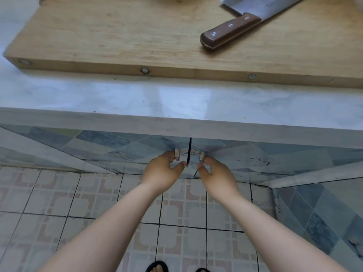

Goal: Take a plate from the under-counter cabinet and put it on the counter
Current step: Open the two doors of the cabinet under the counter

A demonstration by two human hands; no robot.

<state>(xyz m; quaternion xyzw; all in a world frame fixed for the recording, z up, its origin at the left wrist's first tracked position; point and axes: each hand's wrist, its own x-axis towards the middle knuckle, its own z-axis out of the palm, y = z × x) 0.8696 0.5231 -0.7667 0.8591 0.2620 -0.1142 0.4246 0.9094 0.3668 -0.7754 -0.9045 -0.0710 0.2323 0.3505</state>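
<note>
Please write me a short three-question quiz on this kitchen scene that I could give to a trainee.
1. True or false: the cleaver lies on the wooden cutting board.
2. Multiple choice: what is each hand doing? A) lifting a plate; B) gripping a cabinet door handle; C) resting on the counter.
3. Fill in: the two cabinet doors are almost ____, with only a thin dark gap between them.

Key
1. True; its brown handle points toward the board's near edge.
2. B; the left hand is at the left handle and the right hand is at the right handle, below the marble counter.
3. Closed; no plate is visible yet.
</note>
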